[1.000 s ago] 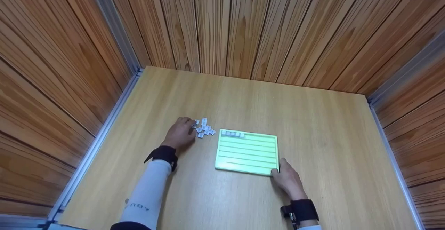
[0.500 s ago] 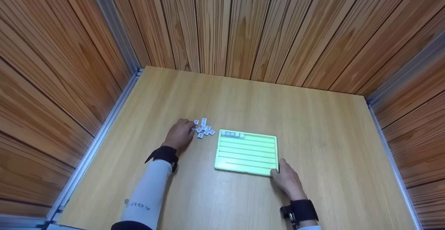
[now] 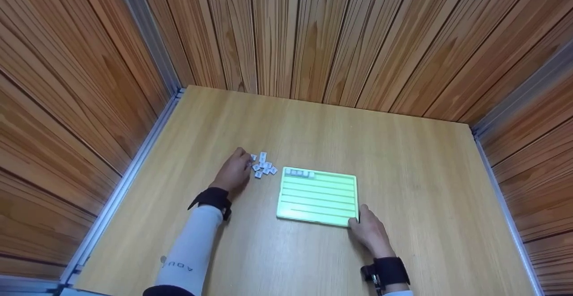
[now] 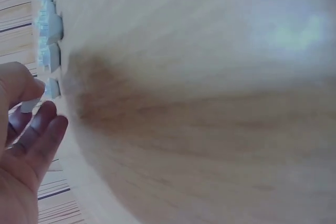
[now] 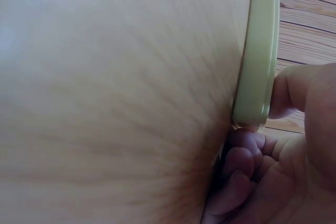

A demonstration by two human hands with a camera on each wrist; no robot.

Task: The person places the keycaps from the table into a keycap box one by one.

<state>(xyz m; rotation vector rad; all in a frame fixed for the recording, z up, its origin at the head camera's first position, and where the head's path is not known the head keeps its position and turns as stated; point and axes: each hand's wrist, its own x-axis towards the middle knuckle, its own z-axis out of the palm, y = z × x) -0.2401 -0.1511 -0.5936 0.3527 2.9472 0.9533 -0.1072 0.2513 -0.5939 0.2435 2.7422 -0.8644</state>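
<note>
My left hand pinches a small white tile between thumb and fingers, as the left wrist view shows. Just right of it lies a loose cluster of white tiles, whose markings are too small to read. A light-green ridged board lies flat right of the cluster, with a short row of tiles in its top-left groove. At the board's near right corner, my right hand grips the edge, its thumb on top. In the right wrist view, the curled fingers sit against the board's side.
All of this rests on a light wooden table. Wood-plank walls rise at the back and both sides, with metal rails along the table's left and right edges.
The left hand's fingers have shifted slightly at the left edge of the cluster, and a tile there is now in its pinch. The right hand and board have stayed in place.
</note>
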